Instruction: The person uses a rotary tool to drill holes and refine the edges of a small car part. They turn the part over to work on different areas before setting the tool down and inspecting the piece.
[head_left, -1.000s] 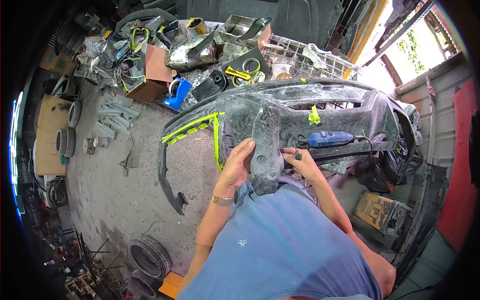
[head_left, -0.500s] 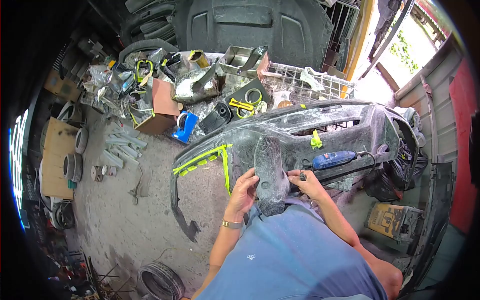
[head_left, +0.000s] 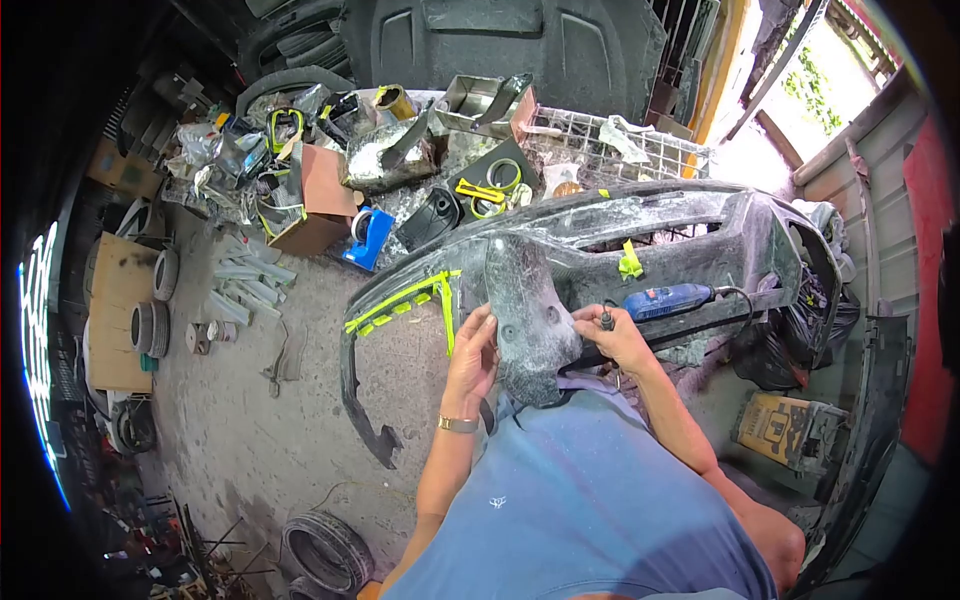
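Observation:
A curved plastic panel (head_left: 528, 325), dark grey and coated in pale dust, stands upright in front of my waist. My left hand (head_left: 472, 358) grips its left edge, thumb and fingers closed on it. At the panel's right edge, my right hand (head_left: 622, 345) pinches with the fingertips. A small dark cylindrical tool (head_left: 607, 319) is also held in that hand, most of it hidden by the fingers. Behind lies a large dusty car bumper (head_left: 680, 225) with yellow-green tape (head_left: 450, 312) on its left part. A blue rotary tool (head_left: 668, 300) rests on the bumper, right of my right hand.
A cluttered bench beyond holds a cardboard box (head_left: 318, 195), a blue tape dispenser (head_left: 371, 238), tape rolls (head_left: 503, 176) and a wire grid (head_left: 665, 150). A tyre (head_left: 326, 553) lies on the floor. At right are black bags (head_left: 775, 352) and a carton (head_left: 778, 428).
The panel has shifted up and tilted, its top leaning further left. My left hand has moved slightly left and up with it. My right hand has risen a little, still at the panel's edge.

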